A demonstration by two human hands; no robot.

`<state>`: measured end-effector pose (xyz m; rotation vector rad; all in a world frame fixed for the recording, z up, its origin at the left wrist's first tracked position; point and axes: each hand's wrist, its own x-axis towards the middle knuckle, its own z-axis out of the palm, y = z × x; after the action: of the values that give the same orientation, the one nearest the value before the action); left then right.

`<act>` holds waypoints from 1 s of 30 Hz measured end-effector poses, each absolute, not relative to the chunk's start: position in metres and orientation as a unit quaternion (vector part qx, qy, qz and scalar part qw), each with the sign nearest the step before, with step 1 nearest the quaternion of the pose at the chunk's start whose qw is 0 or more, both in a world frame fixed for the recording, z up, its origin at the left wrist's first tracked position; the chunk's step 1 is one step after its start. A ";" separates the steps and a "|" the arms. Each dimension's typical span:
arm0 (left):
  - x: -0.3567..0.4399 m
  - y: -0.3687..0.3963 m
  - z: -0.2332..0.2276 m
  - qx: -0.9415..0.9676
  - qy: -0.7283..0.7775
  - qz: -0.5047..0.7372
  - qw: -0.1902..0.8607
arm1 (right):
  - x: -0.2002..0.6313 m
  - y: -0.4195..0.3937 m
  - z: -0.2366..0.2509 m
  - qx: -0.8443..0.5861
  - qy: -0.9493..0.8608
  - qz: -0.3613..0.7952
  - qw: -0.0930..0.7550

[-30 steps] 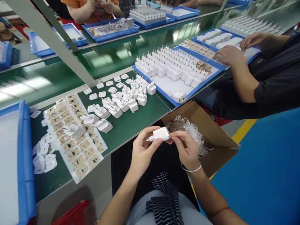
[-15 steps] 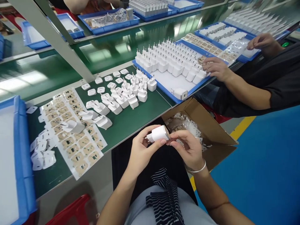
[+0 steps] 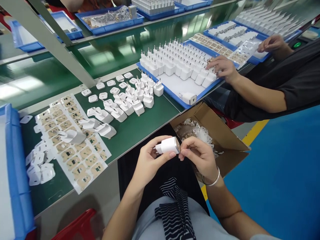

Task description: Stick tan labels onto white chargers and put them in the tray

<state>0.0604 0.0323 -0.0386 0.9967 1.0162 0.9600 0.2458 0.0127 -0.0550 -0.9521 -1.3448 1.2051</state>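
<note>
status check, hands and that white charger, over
Left hand gripping white charger over lap. Right hand pinching its end face. Open cardboard box beside right hand, nothing blocking.

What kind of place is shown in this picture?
Probably a factory assembly line for phone chargers. A blue tray holds rows of white plugs, sticker sheets lie on the long green bench, and the left hand and right hand hold one charger.

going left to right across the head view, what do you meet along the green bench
Blue plastic tray at the left edge → long white sheet of tan labels → cluster of loose white plug adapters → blue tray of upright white adapters → co-worker's hand on that tray
</note>
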 end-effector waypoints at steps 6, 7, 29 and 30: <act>0.067 0.029 -0.038 0.394 0.443 0.427 0.683 | 0.244 0.011 -0.051 -0.403 -0.521 0.552 0.511; 0.069 0.028 -0.038 0.387 0.442 0.431 0.685 | 0.244 0.010 -0.052 -0.408 -0.524 0.542 0.515; 0.077 0.029 -0.054 0.344 0.432 0.436 0.710 | 0.248 0.015 -0.060 -0.390 -0.462 0.612 0.510; 0.077 0.030 -0.055 0.342 0.427 0.433 0.717 | 0.249 0.016 -0.060 -0.389 -0.455 0.620 0.507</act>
<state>0.0769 0.0295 -0.0546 0.7575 0.9443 0.9583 0.2489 0.0159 -0.0601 -0.9376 -1.0959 1.4957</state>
